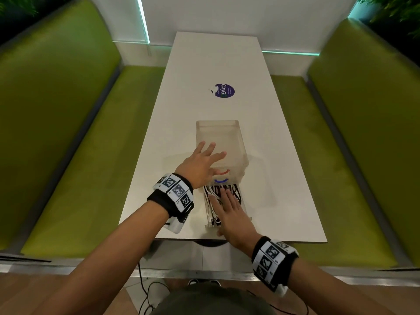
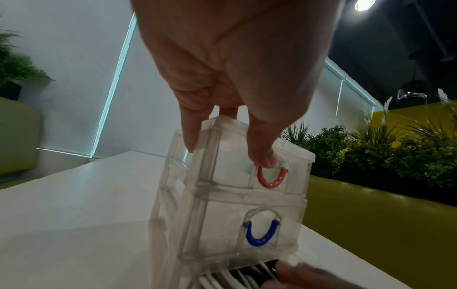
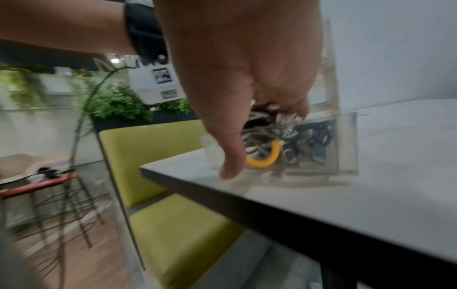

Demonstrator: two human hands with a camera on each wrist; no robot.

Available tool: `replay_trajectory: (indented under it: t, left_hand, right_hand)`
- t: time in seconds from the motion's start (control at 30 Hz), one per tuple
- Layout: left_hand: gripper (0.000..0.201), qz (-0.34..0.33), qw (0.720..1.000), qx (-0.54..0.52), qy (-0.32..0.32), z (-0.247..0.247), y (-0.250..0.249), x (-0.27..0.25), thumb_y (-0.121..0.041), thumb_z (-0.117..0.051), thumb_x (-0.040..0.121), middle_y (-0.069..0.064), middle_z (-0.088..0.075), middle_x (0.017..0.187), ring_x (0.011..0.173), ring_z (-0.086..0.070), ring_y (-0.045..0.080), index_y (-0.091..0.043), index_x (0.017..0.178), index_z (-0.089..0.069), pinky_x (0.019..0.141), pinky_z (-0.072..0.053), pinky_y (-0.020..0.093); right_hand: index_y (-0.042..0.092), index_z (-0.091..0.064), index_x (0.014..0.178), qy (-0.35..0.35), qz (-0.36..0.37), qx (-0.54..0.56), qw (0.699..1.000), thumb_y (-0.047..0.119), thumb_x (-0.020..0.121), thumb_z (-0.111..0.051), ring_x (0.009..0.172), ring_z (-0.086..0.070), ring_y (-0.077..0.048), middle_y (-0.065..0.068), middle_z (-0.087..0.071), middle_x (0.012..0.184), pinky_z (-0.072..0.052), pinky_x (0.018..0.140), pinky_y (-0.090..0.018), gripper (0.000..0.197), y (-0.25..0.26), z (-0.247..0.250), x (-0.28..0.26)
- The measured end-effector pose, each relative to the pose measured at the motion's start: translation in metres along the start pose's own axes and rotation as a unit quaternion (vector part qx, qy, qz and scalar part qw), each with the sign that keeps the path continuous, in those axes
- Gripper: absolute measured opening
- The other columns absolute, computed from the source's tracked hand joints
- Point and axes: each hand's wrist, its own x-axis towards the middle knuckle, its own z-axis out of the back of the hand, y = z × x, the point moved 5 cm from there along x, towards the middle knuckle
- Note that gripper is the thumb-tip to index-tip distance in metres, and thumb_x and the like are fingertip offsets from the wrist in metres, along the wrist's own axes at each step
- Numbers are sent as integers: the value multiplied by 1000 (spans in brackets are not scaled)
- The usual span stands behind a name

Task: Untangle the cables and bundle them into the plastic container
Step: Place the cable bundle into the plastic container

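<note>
A clear plastic drawer unit (image 1: 227, 133) stands on the white table (image 1: 284, 178). Its lowest drawer (image 1: 245, 206) is pulled out toward me and holds a heap of black and white cables (image 1: 212, 190). My left hand (image 1: 204, 160) lies flat on the unit's top with fingers spread, its thumb by the red handle (image 2: 270, 179) of the top drawer. My right hand (image 1: 227, 208) presses straight fingers down on the cables (image 3: 309, 136) inside the drawer (image 3: 346, 146). A blue handle (image 2: 262, 234) marks the middle drawer, and a yellow handle (image 3: 267, 158) the pulled-out one.
Green benches (image 1: 68, 133) run along both sides of the table. A round purple sticker (image 1: 223, 90) is on the tabletop beyond the unit. The drawer's front end lies near the table's near edge (image 1: 227, 241). Plants (image 2: 371, 156) stand behind the right bench.
</note>
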Motion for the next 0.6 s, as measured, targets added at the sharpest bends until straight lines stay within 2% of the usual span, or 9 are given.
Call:
replay_trajectory:
  t: [0.07, 0.13, 0.17, 0.3, 0.37, 0.4, 0.43, 0.53, 0.6]
  left_hand:
    - [56, 4, 1000, -2, 0, 0, 0, -1, -35, -46, 98, 1, -8, 161, 148, 5, 26, -33, 149, -23, 110, -33, 48]
    - [56, 6, 1000, 0, 2, 0, 0, 0, -35, -46, 98, 1, -7, 161, 148, 6, 26, -33, 149, -23, 110, -33, 47]
    - [56, 5, 1000, 2, 5, 0, 0, 0, -35, -46, 98, 2, -7, 161, 148, 6, 26, -33, 149, -22, 110, -32, 47]
    - [57, 3, 999, 30, 24, 1, -4, 1, -34, -45, 98, 4, -6, 161, 148, 5, 30, -32, 150, -20, 108, -33, 48]
    - [58, 3, 999, 43, 27, 1, -4, 1, -34, -45, 98, 6, -7, 161, 147, 3, 32, -31, 150, -19, 107, -34, 49]
    - [58, 3, 999, 46, 26, 1, -3, 1, -33, -45, 98, 6, -8, 160, 147, 3, 32, -31, 150, -19, 107, -34, 49]
    - [58, 3, 999, 43, 25, 3, -3, 1, -32, -45, 98, 6, -8, 160, 147, 2, 32, -31, 150, -19, 107, -34, 49]
    - [58, 4, 999, 20, 25, 2, 1, 0, -33, -46, 97, 5, -8, 161, 148, 4, 30, -32, 149, -21, 108, -32, 49]
    - [58, 6, 1000, 15, 21, 2, 2, 1, -33, -47, 97, 4, -7, 161, 148, 5, 28, -33, 149, -22, 108, -34, 50]
  right_hand:
    - [6, -9, 150, -68, 12, -24, 997, 22, 70, -82, 144, -6, -42, -24, -2, 155, -15, 117, -49, 110, 1, -3, -9]
    - [-1, -31, 143, -95, 46, -48, 993, 19, 59, -88, 137, -35, -38, -25, -34, 148, -30, 110, -42, 103, 0, -9, -15]
    - [-2, -38, 139, -99, 69, -51, 991, 17, 57, -89, 132, -44, -35, -24, -43, 143, -33, 107, -39, 98, 1, -10, -16]
    - [-5, -47, 133, -103, 108, -53, 987, 13, 70, -78, 124, -52, -37, -26, -50, 136, -46, 100, -43, 73, -1, -10, -2]
    - [-5, -55, 125, -124, 75, -37, 989, 7, 77, -51, 116, -59, -36, -25, -58, 128, -52, 92, -44, 50, -2, 0, 11]
    - [-5, -57, 122, -122, 58, -16, 991, 6, 76, -41, 113, -60, -37, -24, -60, 125, -55, 87, -44, 50, 0, 6, 16]
    - [-5, -57, 122, -134, 53, -1, 990, 4, 75, -40, 112, -60, -39, -24, -59, 124, -56, 84, -44, 50, 3, 12, 19]
    - [-1, -53, 124, -152, 60, 20, 986, -2, 79, -60, 113, -51, -35, -18, -50, 128, -52, 85, -34, 45, 7, 15, 15]
    - [3, -61, 114, -174, 59, 38, 982, 3, 66, -78, 101, -56, -31, -14, -59, 113, -51, 82, -34, 51, 5, 20, 9]
